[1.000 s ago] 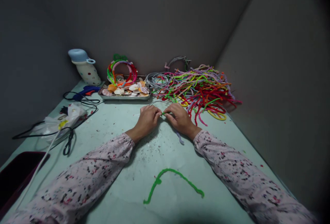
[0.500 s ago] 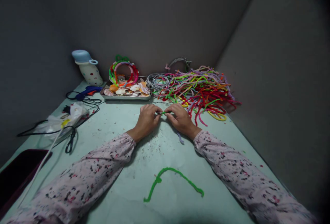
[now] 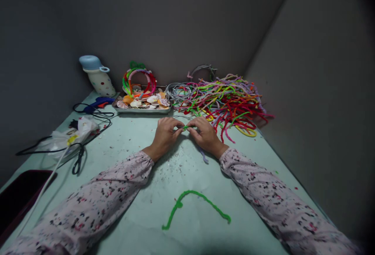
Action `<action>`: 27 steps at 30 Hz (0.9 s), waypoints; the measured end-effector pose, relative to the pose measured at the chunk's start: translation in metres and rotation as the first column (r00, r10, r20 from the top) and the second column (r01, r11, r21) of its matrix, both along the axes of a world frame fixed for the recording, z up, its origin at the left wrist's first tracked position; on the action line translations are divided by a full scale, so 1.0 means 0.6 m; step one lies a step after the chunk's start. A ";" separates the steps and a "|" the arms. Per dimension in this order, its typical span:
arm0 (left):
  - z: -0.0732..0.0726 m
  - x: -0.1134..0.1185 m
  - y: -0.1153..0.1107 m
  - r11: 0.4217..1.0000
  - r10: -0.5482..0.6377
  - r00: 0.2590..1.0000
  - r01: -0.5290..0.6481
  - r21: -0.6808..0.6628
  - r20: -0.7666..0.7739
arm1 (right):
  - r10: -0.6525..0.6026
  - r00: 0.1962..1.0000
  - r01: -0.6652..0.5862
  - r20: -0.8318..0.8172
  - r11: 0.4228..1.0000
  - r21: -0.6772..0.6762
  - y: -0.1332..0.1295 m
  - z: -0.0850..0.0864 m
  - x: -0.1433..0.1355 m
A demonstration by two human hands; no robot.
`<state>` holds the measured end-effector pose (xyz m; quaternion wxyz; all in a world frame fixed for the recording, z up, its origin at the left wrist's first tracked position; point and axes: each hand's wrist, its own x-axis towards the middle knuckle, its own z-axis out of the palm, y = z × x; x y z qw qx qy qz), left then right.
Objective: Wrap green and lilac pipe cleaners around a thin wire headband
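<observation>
At the middle of the table my left hand [image 3: 167,134] and my right hand [image 3: 205,134] meet fingertip to fingertip, both closed in a pinch. Between them a small bit of green pipe cleaner [image 3: 185,127] shows on a thin grey wire [image 3: 178,117], which curves behind the fingers. Most of what they pinch is hidden by the fingers. A purple pipe cleaner [image 3: 203,156] pokes out below my right hand. Nearer to me a bent green pipe cleaner [image 3: 202,194] lies on the table, touched by neither hand.
Behind my hands stands a metal tray [image 3: 140,111] of seashells, with fuzzy coloured hoops [image 3: 139,83] on it. To its right lie coiled wires [image 3: 180,90] and a heap of pipe cleaners [image 3: 234,94]. A bottle [image 3: 101,81], black cable [image 3: 79,159], plastic bag [image 3: 84,130] and dark bin [image 3: 23,188] are left.
My left fingertips have shifted slightly, and the thumb now lies closer to the green bit. Both hands keep their pinch at the same place. The view has moved very slightly.
</observation>
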<state>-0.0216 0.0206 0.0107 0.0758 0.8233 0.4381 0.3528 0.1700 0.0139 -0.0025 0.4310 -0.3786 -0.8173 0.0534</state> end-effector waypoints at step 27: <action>0.006 0.006 -0.007 0.997 -0.005 0.994 0.013 -0.070 0.105 | 0.010 1.000 -0.010 -0.010 1.000 -0.012 0.002 -0.001 0.003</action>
